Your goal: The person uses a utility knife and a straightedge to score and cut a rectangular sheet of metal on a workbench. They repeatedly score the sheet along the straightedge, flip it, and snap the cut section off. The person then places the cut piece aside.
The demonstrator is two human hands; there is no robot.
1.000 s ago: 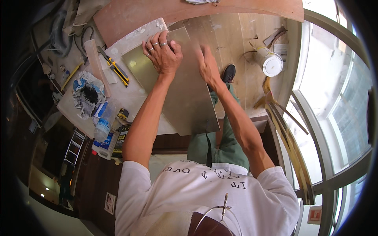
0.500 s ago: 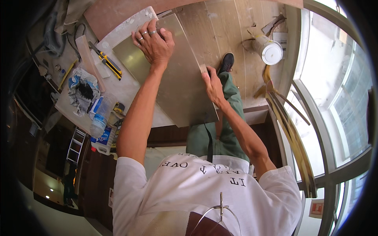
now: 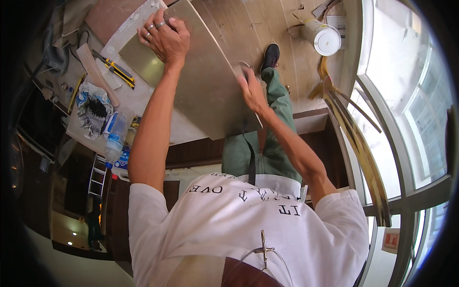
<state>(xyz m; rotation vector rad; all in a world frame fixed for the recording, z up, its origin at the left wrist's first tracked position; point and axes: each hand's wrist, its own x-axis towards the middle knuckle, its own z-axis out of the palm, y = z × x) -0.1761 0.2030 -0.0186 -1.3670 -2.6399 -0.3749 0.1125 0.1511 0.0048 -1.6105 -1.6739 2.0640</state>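
Note:
A smooth grey-brown flat panel (image 3: 205, 76) lies tilted across the work surface, its near corner over my green trousers. My left hand (image 3: 165, 43), with rings on its fingers, holds the panel at its far left edge, fingers bent over that edge. At the panel's right edge, my right hand (image 3: 252, 93) is closed around a small pale flat block (image 3: 243, 67), smeared by motion. Its exact kind cannot be made out. Under the panel's far left side shows a pale, white-smeared board (image 3: 129, 28).
Left of the panel lie a yellow utility knife (image 3: 117, 70), a wooden strip (image 3: 95, 71), a crumpled bag (image 3: 93, 105) with dark contents and a plastic bottle (image 3: 116, 138). A white bucket (image 3: 327, 40) and long wooden strips (image 3: 358, 143) are on the right by the window.
My right hand and the pale block have moved farther away along the panel's edge. The whole view has shifted, so the panel and my left hand appear farther left and up.

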